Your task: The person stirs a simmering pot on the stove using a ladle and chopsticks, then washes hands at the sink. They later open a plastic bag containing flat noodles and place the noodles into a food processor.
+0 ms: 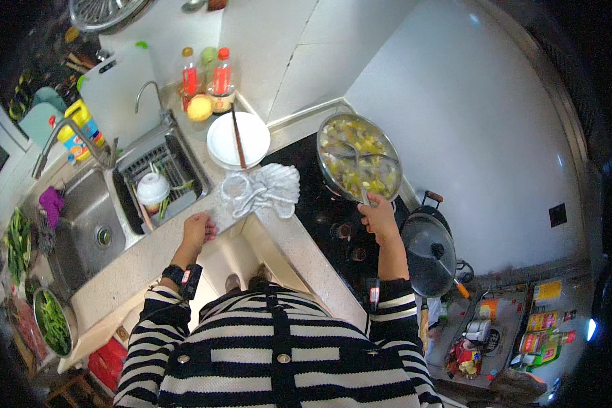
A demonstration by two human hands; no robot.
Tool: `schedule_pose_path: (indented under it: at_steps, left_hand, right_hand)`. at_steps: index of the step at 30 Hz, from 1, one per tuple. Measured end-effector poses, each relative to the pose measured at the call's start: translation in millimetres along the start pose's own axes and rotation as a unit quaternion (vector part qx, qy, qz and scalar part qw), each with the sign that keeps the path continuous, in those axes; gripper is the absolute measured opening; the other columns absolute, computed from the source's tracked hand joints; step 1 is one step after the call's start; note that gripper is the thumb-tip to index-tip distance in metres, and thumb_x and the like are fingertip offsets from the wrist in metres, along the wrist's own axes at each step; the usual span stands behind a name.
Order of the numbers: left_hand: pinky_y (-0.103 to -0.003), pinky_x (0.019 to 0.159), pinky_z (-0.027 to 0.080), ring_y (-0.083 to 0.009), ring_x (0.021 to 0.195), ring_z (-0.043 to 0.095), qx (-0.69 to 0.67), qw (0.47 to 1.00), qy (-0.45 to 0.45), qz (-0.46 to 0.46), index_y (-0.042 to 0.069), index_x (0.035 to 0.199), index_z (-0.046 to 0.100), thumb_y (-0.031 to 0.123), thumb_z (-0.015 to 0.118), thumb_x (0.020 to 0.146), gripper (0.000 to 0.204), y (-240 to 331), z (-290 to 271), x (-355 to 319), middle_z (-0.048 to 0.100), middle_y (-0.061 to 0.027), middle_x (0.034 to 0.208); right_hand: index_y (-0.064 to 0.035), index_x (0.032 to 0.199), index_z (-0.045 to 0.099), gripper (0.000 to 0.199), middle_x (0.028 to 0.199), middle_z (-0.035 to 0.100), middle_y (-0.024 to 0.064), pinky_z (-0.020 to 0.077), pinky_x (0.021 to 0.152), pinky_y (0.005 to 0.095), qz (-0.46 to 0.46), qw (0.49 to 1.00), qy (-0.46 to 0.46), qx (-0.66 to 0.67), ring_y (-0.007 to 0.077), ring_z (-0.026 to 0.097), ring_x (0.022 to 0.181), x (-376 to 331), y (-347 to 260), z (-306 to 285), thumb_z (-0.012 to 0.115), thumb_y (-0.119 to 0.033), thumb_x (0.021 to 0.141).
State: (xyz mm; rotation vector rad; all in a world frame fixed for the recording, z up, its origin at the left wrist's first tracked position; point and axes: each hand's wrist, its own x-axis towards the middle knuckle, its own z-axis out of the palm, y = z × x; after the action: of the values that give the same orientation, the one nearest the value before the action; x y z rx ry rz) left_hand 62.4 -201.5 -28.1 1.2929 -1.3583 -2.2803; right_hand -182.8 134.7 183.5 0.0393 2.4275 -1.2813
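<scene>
My right hand is closed round the handle of a metal ladle at the near rim of a wide steel pot. The ladle's head appears to sit in the pot, partly sunk in a soup with yellow-green and pale pieces. That pot stands on the far part of a black cooktop. My left hand hovers by the counter's front edge, its fingers loosely bent and nothing visible in them. Nearest to it are the sink's edge and a grey-white cloth lying beside the cooktop.
White plates with brown chopsticks lie behind the cloth. Bottles stand at the wall. A double sink holds a draining basket with a white bowl. Right of the cooktop is a lidded wok. Greens fill a bowl at left.
</scene>
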Motion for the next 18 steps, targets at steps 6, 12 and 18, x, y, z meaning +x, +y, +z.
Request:
schedule_pose_path:
  at_steps: [6, 12, 18]
  left_hand:
    - [-0.028, 0.037, 0.043, -0.0177, 0.046, 0.057, -0.02, 0.998, 0.036, -0.047, 0.003, 0.087, 0.053, 0.038, 0.049, 0.093, 0.036, 2, -9, 15, 0.061, -0.0109, 0.066]
    - [-0.032, 0.035, 0.042, -0.0201, 0.042, 0.054, -0.005, 0.994, 0.072, -0.085, 0.002, 0.084, 0.052, 0.033, 0.05, 0.089, 0.031, 8, -5, 21, 0.061, -0.013, 0.064]
    - [-0.033, 0.038, 0.043, -0.0203, 0.044, 0.054, -0.009, 0.993, 0.083, -0.087, 0.002, 0.083, 0.052, 0.032, 0.05, 0.086, 0.03, 8, -5, 23, 0.06, -0.0127, 0.063]
  right_hand:
    - [-0.0015, 0.117, 0.055, 0.038, 0.074, 0.058, 0.0067, 0.0394, 0.045, 0.0274, -0.027, 0.998, 0.013, 0.06, 0.0124, 0.051, 0.051, -7, -8, -15, 0.065, -0.01, 0.081]
    - [-0.0025, 0.12, 0.053, 0.04, 0.072, 0.058, 0.0055, 0.0378, 0.044, 0.0263, -0.053, 0.996, 0.034, 0.061, 0.0117, 0.05, 0.051, -13, -23, -29, 0.064, -0.011, 0.082]
    - [-0.0025, 0.129, 0.045, 0.049, 0.072, 0.055, 0.004, 0.0303, 0.036, 0.0214, 0.003, 0.994, -0.051, 0.094, 0.009, 0.047, 0.049, -3, -27, -26, 0.062, -0.01, 0.083]
